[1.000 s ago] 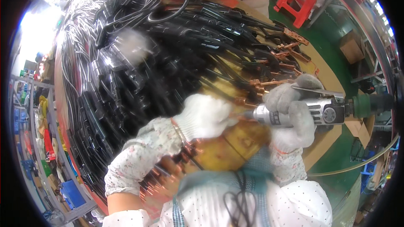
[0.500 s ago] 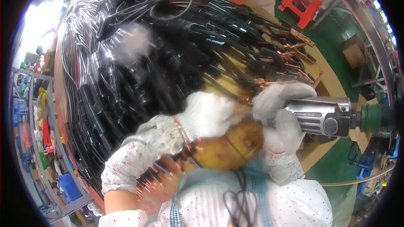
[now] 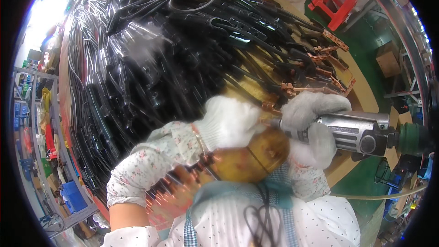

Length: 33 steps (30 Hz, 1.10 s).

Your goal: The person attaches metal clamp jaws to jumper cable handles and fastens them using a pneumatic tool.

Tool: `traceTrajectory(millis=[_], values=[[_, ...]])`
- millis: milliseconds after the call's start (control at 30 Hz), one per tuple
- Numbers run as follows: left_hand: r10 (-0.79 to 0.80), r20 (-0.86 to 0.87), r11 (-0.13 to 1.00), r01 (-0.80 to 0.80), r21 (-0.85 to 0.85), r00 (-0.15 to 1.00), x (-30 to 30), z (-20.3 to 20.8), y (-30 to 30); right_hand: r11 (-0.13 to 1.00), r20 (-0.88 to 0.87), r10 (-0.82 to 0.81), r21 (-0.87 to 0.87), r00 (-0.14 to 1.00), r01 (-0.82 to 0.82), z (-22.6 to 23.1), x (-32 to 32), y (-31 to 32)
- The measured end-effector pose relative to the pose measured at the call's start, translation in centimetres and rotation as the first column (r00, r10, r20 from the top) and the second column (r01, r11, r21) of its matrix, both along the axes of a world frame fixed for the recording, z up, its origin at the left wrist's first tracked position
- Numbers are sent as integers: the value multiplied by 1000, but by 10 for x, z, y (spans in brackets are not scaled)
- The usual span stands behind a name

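My left hand [image 3: 233, 121], in a white knit glove, is closed on a copper clamp [image 3: 270, 106] whose end pokes out past the fingers; the rest is hidden by the glove. In a greyish glove, my right hand [image 3: 315, 121] wraps round a silver power screwdriver [image 3: 359, 133], lying nearly level with its narrow tip toward the left hand. That tip is close to the clamp; whether they touch I cannot tell. Below both hands lies a stained yellow pad [image 3: 238, 162].
Black clamps with cables [image 3: 151, 87] are heaped over the table. Several copper clamp ends [image 3: 329, 59] stick out at its right side. A copper row [image 3: 178, 185] lines the near edge. Beyond are a red stool [image 3: 336, 2], a cardboard box [image 3: 388, 59] and a blue bin [image 3: 73, 196].
The whole view has shifted slightly. The screwdriver's rear end sits a little lower and farther right; both hands keep their grips close together.
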<state>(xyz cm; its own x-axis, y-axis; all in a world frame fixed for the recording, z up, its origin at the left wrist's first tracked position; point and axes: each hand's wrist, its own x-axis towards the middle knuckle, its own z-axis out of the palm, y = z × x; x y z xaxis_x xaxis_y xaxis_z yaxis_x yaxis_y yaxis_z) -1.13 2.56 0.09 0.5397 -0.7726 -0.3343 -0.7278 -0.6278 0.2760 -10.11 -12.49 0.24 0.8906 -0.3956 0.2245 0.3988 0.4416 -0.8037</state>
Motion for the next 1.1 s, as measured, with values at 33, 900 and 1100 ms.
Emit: traceTrajectory(millis=[33, 900, 1100], values=[[-5, 2, 1000, 5, 5, 1000, 0, 1, 0, 999, 42, 15, -41, 999, -13, 1, 1, -1], [-18, 230, 940, 95, -327, 973, -6, -24, 7, 982, 41, 54, -183, 998, -46, -3, -5, -10], [-55, 320, 798, 234, -555, 946, 0, -40, 15, 999, -144, -38, 15, 989, 40, 1, -17, -25]])
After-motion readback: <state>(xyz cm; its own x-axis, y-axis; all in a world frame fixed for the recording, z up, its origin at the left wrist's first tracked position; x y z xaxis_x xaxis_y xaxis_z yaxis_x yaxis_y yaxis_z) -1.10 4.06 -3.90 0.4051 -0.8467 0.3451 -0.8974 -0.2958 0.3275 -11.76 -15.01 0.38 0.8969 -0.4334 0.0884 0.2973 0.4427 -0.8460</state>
